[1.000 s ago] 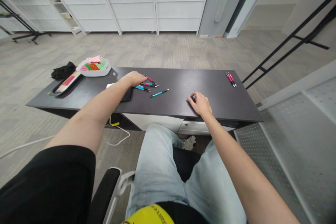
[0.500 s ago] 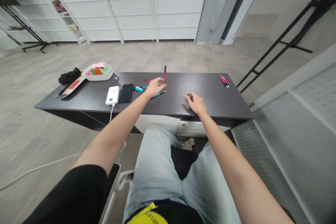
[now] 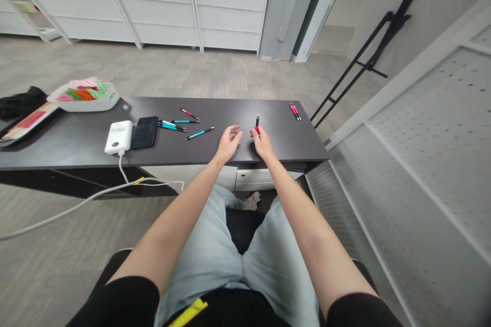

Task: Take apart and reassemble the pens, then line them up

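Pinching one red and black pen [image 3: 257, 121] in the right hand [image 3: 262, 143], thumb and fingers tight around it, black end up, well to the right of the black phone [image 3: 144, 133]. Hiding most of the red part in that grip. Bending the fingers of the left hand [image 3: 229, 144] loosely, with a gap to the thumb, just beside the right hand, on the side nearer the phone. Cannot tell if either hand rests on the dark desk [image 3: 238, 107]. Can count two red pens [image 3: 294, 111], side by side, far to the right of the phone, past both hands. Can see one lone red pen [image 3: 190, 113] to the right of the phone and a bit farther back. Can count one loose blue pen [image 3: 200, 133] right of the phone, one more blue pen [image 3: 186, 121] behind it, and a tight bunch of blue pens [image 3: 172, 127] by the phone's right edge, too squashed together to count. Can count one white box [image 3: 118, 137] just left of the phone, and one white basket [image 3: 90, 106] farther left and back.
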The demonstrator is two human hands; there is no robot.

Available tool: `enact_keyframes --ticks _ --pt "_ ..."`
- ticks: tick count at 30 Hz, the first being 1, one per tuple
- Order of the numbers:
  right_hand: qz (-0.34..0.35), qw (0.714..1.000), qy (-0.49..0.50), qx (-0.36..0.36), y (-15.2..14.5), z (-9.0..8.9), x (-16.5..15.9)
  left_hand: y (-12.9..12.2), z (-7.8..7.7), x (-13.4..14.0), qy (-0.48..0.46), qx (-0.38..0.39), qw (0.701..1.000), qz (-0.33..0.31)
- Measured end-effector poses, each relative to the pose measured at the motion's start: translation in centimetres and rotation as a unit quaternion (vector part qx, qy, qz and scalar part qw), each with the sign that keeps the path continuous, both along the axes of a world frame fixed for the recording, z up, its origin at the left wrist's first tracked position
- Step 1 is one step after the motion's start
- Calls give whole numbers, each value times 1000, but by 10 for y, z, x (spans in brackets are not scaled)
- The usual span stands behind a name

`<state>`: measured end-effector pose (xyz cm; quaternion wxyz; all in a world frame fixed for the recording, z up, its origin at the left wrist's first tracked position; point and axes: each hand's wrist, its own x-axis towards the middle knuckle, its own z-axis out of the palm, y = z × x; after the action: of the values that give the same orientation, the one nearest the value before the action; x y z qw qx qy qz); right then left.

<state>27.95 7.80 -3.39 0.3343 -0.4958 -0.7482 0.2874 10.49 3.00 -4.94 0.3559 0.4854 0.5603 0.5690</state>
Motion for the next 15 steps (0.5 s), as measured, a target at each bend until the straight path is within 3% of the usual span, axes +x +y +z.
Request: enact_keyframes --ticks 9,15 --pt "66 996 -46 -30 -10 8 0 8 -7 -9 -184 33 982 12" --pt "91 994 -58 -34 -10 8 0 11 -10 -9 -205 38 978 15"
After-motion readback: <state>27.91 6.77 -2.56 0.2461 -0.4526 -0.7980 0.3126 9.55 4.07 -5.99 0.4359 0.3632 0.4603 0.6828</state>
